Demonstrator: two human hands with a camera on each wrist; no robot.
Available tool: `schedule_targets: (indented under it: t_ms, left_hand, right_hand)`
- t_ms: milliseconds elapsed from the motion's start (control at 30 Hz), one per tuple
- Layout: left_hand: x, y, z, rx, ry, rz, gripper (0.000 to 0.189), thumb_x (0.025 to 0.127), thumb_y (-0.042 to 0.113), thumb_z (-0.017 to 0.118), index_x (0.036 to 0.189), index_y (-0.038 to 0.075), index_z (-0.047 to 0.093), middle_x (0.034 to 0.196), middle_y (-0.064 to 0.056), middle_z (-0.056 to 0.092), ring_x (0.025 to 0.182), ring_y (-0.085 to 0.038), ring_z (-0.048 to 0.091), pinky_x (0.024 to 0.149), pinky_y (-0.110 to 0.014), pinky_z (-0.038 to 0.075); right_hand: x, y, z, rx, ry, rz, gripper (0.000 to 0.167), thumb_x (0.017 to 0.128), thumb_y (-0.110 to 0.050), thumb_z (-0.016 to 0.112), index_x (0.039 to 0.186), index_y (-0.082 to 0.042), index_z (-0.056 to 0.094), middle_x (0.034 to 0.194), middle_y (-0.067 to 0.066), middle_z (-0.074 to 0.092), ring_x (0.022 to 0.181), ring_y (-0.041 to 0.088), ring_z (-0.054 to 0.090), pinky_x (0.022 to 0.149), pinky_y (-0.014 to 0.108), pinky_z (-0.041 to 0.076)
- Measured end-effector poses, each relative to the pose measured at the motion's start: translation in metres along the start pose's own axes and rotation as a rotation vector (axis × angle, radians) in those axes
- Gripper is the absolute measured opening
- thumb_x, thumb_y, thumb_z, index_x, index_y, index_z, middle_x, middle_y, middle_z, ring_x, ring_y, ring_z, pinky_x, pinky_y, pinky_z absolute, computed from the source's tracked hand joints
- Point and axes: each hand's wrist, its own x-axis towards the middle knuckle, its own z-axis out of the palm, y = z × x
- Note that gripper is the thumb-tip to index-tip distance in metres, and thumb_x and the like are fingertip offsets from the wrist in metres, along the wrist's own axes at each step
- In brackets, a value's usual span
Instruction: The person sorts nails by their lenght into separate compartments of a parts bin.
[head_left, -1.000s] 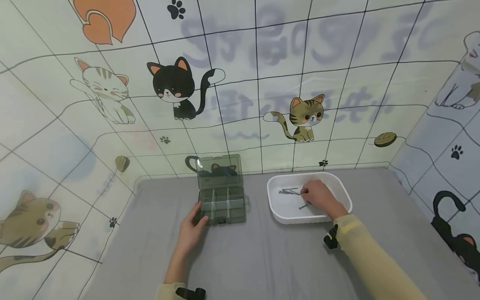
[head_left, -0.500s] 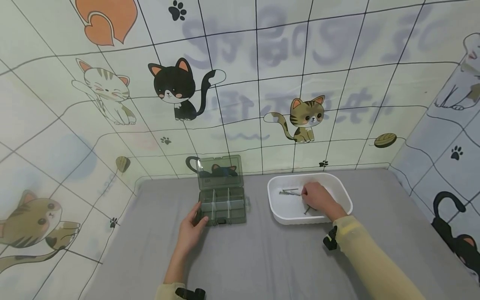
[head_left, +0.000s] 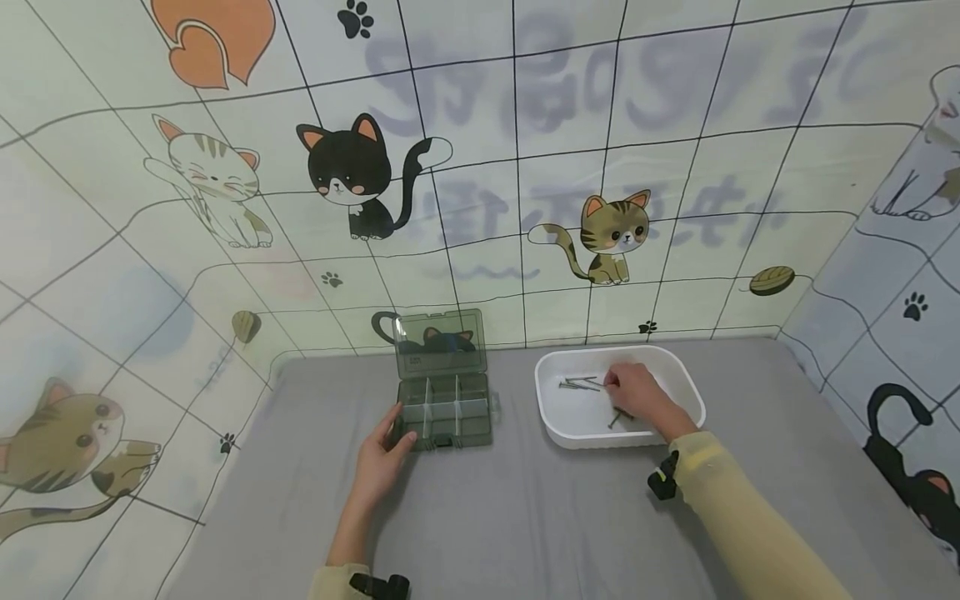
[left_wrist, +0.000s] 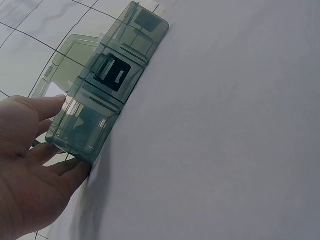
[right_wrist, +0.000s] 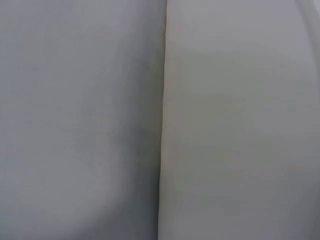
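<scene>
A translucent green compartment box [head_left: 453,432] stands on the grey cloth in the head view, its lid [head_left: 440,343] raised behind it. My left hand [head_left: 381,467] grips the box's near left corner, thumb at the front and fingers along the side; the left wrist view shows the dark latch [left_wrist: 114,73] on its front. Over at the right, my right hand [head_left: 637,392] reaches into a white tray [head_left: 551,421], fingertips bent together at the end of a thin metal screw. Several loose screws [head_left: 579,384] lie left of those fingertips, and another screw [head_left: 616,418] lies below the hand.
Behind the table hangs a white cloth wall [head_left: 480,200] with cat drawings and grid lines, and side walls close in left and right. Grey cloth [head_left: 517,517] covers the table. In the right wrist view the tray's pale outer side [right_wrist: 235,125] fills the right half.
The screw below my right hand has shifted slightly right and turned, and more metal shows beside it. My right hand has barely moved; the left hand and the box stay put.
</scene>
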Motion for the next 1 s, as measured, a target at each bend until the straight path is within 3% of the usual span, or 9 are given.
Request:
schedule_targets:
  t_ms: [200,367,600,1000]
  left_hand:
    - [0.000,0.001,-0.001,0.002,-0.008,-0.004,0.063,0.101,0.012,0.068,0.157,0.007,0.042,0.163,-0.019,0.032,0.144,-0.043,0.035,0.105,-0.053,0.045]
    - [0.000,0.000,-0.001,0.002,-0.018,-0.006,0.064,0.101,0.013,0.068,0.158,0.007,0.040,0.163,-0.019,0.031,0.145,-0.043,0.034,0.106,-0.054,0.044]
    - [0.000,0.000,-0.001,-0.002,-0.012,-0.004,0.064,0.100,0.014,0.069,0.157,0.007,0.042,0.162,-0.019,0.033,0.145,-0.041,0.035,0.106,-0.053,0.044]
    - [0.001,-0.001,0.000,-0.015,-0.002,-0.002,0.062,0.100,0.013,0.069,0.156,0.007,0.044,0.161,-0.017,0.035,0.145,-0.039,0.036,0.104,-0.051,0.046]
  right_hand:
    - [0.000,0.000,-0.003,0.025,0.018,-0.066,0.013,0.091,0.004,0.064,0.096,0.008,0.074,0.092,0.017,0.071,0.088,0.033,0.064,0.082,0.050,0.052]
    - [0.004,0.002,-0.004,0.060,0.019,-0.039,0.017,0.095,0.002,0.064,0.104,0.005,0.078,0.103,0.018,0.074,0.096,0.034,0.066,0.085,0.049,0.053]
    - [0.004,-0.001,-0.007,0.110,0.009,-0.026,0.017,0.098,-0.001,0.065,0.109,0.004,0.076,0.105,0.017,0.073,0.092,0.028,0.065,0.080,0.045,0.054]
    - [-0.005,-0.033,-0.013,0.163,0.061,-0.119,0.017,0.098,-0.001,0.065,0.111,0.005,0.075,0.106,0.018,0.073,0.095,0.030,0.067,0.079,0.044,0.055]
